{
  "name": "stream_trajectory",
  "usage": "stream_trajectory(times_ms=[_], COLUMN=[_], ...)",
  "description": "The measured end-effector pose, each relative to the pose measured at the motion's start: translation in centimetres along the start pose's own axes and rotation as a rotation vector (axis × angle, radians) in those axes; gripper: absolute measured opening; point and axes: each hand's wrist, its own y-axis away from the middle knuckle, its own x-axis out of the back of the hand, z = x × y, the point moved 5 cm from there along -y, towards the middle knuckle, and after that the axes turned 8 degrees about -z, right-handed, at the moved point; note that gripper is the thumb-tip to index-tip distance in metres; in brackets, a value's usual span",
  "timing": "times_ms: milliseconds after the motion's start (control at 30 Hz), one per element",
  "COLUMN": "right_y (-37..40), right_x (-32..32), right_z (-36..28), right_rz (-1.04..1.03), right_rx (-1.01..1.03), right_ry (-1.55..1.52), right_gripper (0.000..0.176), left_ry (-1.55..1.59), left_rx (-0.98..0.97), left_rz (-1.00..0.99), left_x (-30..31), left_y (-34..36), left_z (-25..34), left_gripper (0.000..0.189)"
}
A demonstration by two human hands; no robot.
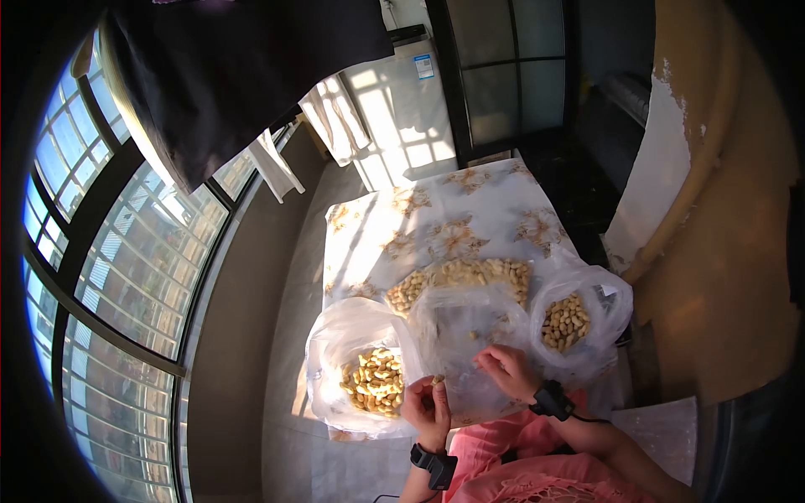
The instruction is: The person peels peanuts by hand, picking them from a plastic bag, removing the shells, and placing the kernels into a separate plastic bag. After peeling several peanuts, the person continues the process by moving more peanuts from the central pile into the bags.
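Note:
My left hand (pixel 428 411) is closed in a pinch, with a small peanut (pixel 438 380) between thumb and fingertips. Just to its left stands a clear plastic bag (pixel 323 344) holding many unshelled peanuts (pixel 373 383). My right hand (pixel 507 371) is at the front of a middle plastic bag (pixel 428 314), its fingers loosely stretched leftward and apart, with nothing visible in them. A few small bits lie in that middle bag. On the right, another bag (pixel 616 293) contains peanuts (pixel 566 323). Behind the middle bag lies a further bag of peanuts (pixel 482 272).
The bags stand on a table with a flowered cloth (pixel 453 239). Dark clothing (pixel 251 75) hangs at upper left, near barred windows (pixel 151 251). A white appliance (pixel 402 109) stands beyond the table, and a brown wall (pixel 713 277) is at right.

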Motion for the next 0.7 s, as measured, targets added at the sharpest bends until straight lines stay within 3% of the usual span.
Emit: stream_trajectory(times_ms=[233, 500, 567, 700], right_y=[0.1, 0.2, 0.2, 0.2], right_x=[0.2, 0.2, 0.2, 0.2], right_z=[0.1, 0.3, 0.3, 0.6], right_rz=[-0.013, -0.034, -0.033, -0.033], right_rx=[0.004, -0.018, -0.017, -0.021], right_ry=[0.030, 0.034, 0.033, 0.029], right_gripper=[0.014, 0.015, 0.014, 0.014], left_ry=[-0.227, -0.227, -0.088, -0.142], left_rx=[0.034, 0.087, 0.095, 0.085], left_rz=[0.155, 0.198, 0.298, 0.356], left_x=[3.6, 3.5, 4.0, 4.8], left_y=[-1.6, -2.0, -2.2, -2.3], left_z=[-1.3, -0.9, -0.5, -0.2], left_gripper=[0.015, 0.018, 0.016, 0.015])
